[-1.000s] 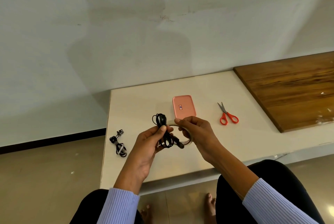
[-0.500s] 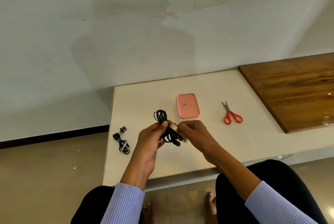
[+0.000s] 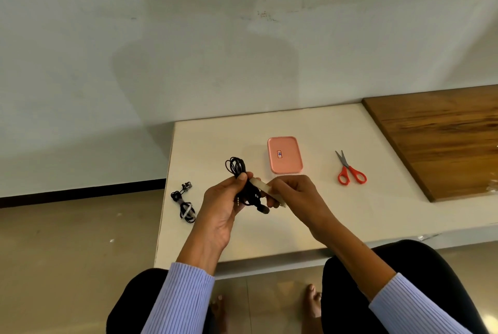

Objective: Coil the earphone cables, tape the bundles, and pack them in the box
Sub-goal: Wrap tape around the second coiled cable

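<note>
Cream table (image 3: 310, 215) — pink box (image 3: 284, 155), red scissors (image 3: 349, 170), taped earphone bundle (image 3: 185, 203), wooden board (image 3: 442, 142)

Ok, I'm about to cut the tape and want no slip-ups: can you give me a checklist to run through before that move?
1. Coil held firm: ok, the left hand grips the black earphone coil.
2. Tape on the bundle: ok, the tape strip runs from the coil to the right hand.
3. Tape wrapped fully round: cannot tell, the fingers hide it.
4. Scissors within reach: ok, the red scissors lie right of the pink box.
5. A hand free to cut: not ok, both hold something.
6. Box open: not ok, its lid is on.
</note>
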A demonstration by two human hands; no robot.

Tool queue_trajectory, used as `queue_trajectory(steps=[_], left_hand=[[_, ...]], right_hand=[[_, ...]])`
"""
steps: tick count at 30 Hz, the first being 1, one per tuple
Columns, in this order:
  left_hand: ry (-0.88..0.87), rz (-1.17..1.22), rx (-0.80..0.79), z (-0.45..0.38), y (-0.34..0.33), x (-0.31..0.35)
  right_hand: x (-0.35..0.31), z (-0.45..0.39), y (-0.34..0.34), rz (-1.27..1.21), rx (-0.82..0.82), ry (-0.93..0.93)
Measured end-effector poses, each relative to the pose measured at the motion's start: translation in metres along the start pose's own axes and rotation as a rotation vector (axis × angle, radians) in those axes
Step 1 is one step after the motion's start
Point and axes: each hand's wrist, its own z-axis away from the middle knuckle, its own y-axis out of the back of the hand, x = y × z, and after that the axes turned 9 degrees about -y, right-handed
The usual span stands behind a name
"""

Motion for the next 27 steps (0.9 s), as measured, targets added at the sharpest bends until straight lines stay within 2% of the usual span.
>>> queue_trajectory(steps=[6,12,18,27], left_hand=[[-0.012,0.061,0.034,-0.002,0.002,0.006],[-0.017,0.076,0.037,-0.002,0.003,0.007],[0.013,0.125,-0.001,-0.005,0.008,0.014],[0.019,0.140,0.010,-0.005,0.009,0.012]], right_hand=[[-0.004,0.001,0.001,0.022,-0.109,0.019],[-0.004,0.002,-0.003,0.013,-0.074,0.010],[-0.008,0.000,0.000,0.085,-0.154,0.054],[-0.004,0.001,-0.002,-0.005,-0.093,0.025]])
